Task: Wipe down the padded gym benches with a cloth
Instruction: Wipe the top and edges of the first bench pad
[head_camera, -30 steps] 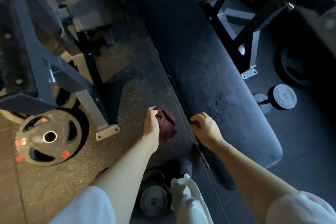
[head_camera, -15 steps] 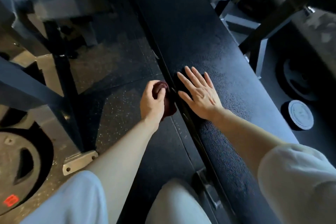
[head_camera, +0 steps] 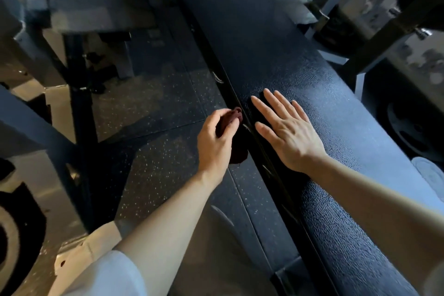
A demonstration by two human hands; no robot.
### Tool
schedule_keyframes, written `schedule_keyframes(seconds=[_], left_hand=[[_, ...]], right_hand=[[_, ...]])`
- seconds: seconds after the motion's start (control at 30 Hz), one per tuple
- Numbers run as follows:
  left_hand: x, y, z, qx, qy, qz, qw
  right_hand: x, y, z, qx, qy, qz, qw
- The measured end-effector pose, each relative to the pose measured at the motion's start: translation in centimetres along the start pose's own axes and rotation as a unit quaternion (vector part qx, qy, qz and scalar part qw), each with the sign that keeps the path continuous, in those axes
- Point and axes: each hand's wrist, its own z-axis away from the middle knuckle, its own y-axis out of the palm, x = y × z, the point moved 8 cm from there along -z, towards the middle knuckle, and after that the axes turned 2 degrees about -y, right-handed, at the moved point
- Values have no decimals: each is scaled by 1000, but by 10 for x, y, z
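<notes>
Gripping the dark red cloth (head_camera: 234, 145) in a loose bunch, the left hand (head_camera: 215, 142) holds it against the left side edge of the padded bench (head_camera: 276, 38), about midway along its length; the fingers curl round the upper folds while a tail of fabric hangs below the palm; the right hand (head_camera: 288, 132) lies flat on the top of that surface just to the right, fingers straight and spread, holding nothing. The cloth looks soft, light and limp, so it should crumple to whatever shape the grip gives it; a fuller handful, with the hanging tail gathered in, would likely give a broader wiping face and keep it from dragging on the speckled rubber floor (head_camera: 153, 142). The pad's pebbled vinyl looks firm and slightly grippy, likely to tug at the fabric; the side edge seems to be the part being wiped.
</notes>
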Motion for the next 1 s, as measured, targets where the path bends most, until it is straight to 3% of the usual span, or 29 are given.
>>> schedule_keyframes(seconds=[0.1, 0.27, 0.53, 0.7, 0.9, 1.0], left_hand=[[5, 5, 14, 21, -29, 54, 998], [-21, 3, 13, -39, 60, -62, 996], [-9, 11, 35, -31, 39, -60, 997], [-14, 11, 18, -102, -20, -64, 992], [-7, 17, 42, -50, 27, -87, 995], [-9, 14, 23, -79, -15, -74, 994]], right_hand=[[0, 0, 1, -1, 6, 3, 1000], [1, -1, 0, -5, 9, -4, 1000], [3, -1, 1, -13, 8, 7, 1000], [6, 0, 1, -17, -3, 4, 1000], [7, -2, 1, -24, -8, -4, 1000], [8, -2, 2, -28, -16, 1, 999]])
